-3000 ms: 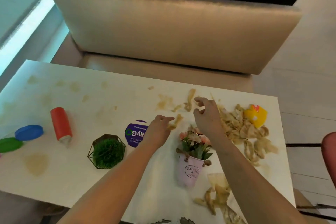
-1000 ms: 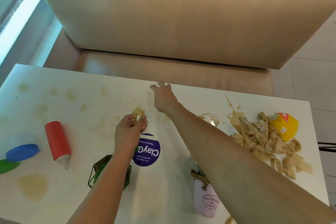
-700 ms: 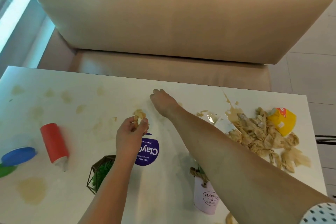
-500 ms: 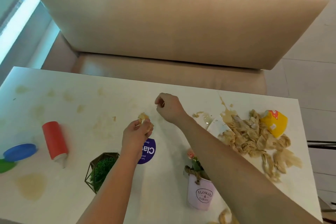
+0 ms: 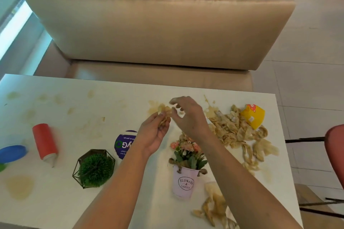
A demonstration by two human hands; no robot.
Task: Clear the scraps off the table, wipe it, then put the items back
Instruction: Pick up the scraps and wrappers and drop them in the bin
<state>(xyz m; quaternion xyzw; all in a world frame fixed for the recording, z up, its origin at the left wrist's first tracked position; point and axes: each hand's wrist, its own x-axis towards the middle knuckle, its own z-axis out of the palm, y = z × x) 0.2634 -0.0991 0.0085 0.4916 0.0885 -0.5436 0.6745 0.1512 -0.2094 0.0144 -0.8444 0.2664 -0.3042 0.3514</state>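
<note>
My left hand point(image 5: 153, 133) is raised over the middle of the white table point(image 5: 55, 96) and grips a wad of beige scraps point(image 5: 164, 112). My right hand point(image 5: 189, 117) is right beside it, and its curled, blurred fingertips pinch a small scrap against that wad. A large heap of scraps point(image 5: 232, 130) lies at the table's right, next to a tipped yellow cup point(image 5: 253, 115). More scraps point(image 5: 214, 208) sit at the front edge. Brown stains point(image 5: 19, 186) mark the left side.
Under my right forearm stands a pink flower pot point(image 5: 183, 182). A green plant in a wire frame point(image 5: 95, 168), a purple round label point(image 5: 123, 144), a lying red bottle point(image 5: 44, 142) and a blue lid point(image 5: 12, 153) are on the left. A beige bench point(image 5: 158, 29) is behind, a red chair point(image 5: 335, 147) at right.
My right hand reached to the far middle of the table, pinched a small scrap and drew back to my left hand. The left hand has kept its wad of scraps.
</note>
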